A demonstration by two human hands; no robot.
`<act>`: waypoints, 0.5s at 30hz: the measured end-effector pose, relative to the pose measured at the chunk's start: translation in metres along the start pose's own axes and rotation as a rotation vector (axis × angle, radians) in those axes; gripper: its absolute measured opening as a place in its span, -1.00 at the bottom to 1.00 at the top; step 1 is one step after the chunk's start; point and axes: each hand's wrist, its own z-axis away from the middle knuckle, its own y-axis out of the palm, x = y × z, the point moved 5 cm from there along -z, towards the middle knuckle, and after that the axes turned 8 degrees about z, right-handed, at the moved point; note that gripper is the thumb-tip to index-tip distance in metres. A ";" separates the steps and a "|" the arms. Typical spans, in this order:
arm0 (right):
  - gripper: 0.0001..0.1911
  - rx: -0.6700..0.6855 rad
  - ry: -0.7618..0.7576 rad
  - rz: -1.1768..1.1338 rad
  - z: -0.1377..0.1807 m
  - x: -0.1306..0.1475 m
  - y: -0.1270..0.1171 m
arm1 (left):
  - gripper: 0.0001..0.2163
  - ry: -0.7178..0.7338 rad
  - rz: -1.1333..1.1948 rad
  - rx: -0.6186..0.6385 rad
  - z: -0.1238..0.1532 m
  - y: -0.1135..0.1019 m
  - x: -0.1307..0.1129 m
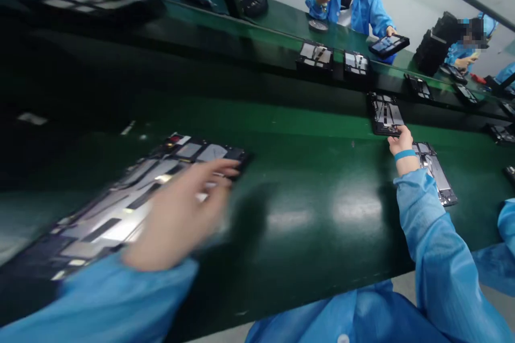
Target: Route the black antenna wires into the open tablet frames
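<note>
Left grip [177,214] blurred over silver-black flat device [115,211], hold unclear; right grip [401,142] pinches black-framed device [384,110]; its wrist [406,166] overlaps silver slab [438,171] on green desk [306,177].

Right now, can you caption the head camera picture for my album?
Left hand over a flat device, right hand at a farther device, green table beneath.

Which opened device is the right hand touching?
The device just beyond the right hand, touched at its near end. Another device lies right of the blue wristband; a third lies below the left hand.
</note>
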 end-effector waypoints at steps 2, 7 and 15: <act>-0.76 -0.037 0.033 -0.022 -0.006 0.008 0.003 | -0.71 0.064 0.139 0.252 0.019 0.061 -0.030; -0.56 -0.015 0.078 -0.029 -0.012 0.024 0.016 | -0.71 0.235 0.191 0.349 0.028 0.145 -0.053; -0.61 -0.026 0.200 0.078 -0.026 0.028 0.016 | -0.69 0.280 0.135 0.379 0.027 0.160 -0.043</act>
